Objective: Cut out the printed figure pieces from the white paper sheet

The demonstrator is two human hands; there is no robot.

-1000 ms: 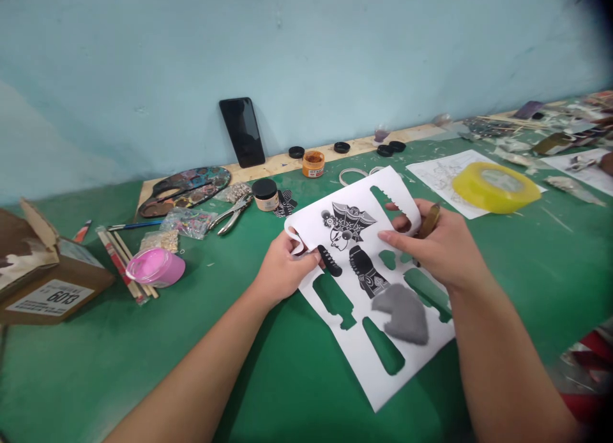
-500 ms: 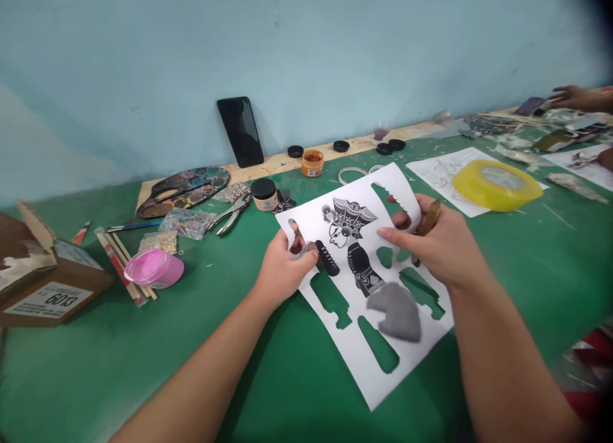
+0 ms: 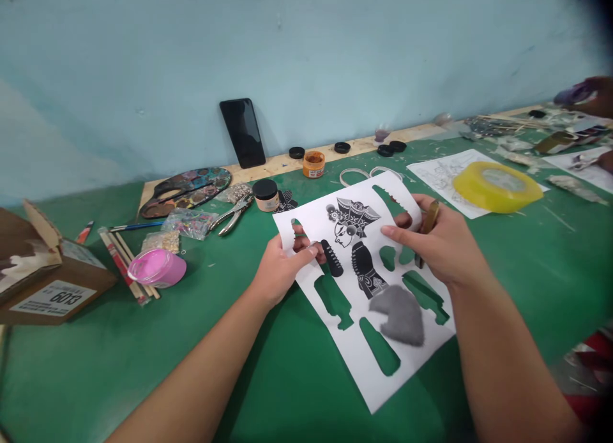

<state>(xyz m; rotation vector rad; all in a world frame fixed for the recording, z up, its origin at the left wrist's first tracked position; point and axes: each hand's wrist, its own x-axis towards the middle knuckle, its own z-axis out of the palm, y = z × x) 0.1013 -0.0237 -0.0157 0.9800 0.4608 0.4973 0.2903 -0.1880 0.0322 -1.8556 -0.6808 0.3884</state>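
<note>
A white paper sheet (image 3: 330,309) is held up at a slant above the green table. Several shapes are cut out of it, and black printed shapes show, among them a head in an ornate headdress (image 3: 354,216); a grey patch lower down is blurred. My left hand (image 3: 287,264) pinches the sheet's left edge, with some fingertips behind it. At the right edge my right hand (image 3: 438,239) grips the sheet, thumb on top. A slim brass-coloured tool (image 3: 430,219), perhaps a craft knife, is also held in this hand; its tip is hidden.
At left are a cardboard box (image 3: 52,270), an open pink jar (image 3: 160,269), pliers (image 3: 232,215), a paint palette (image 3: 186,191) and a jar with a black lid (image 3: 265,194). A phone (image 3: 242,133) leans on the wall. Yellow tape (image 3: 498,186) lies right; another person's hand (image 3: 598,98) is beyond.
Both my hands still hold the sheet, which has barely shifted. The other person's hand at the far right has moved, with a purple thing now raised beside it.
</note>
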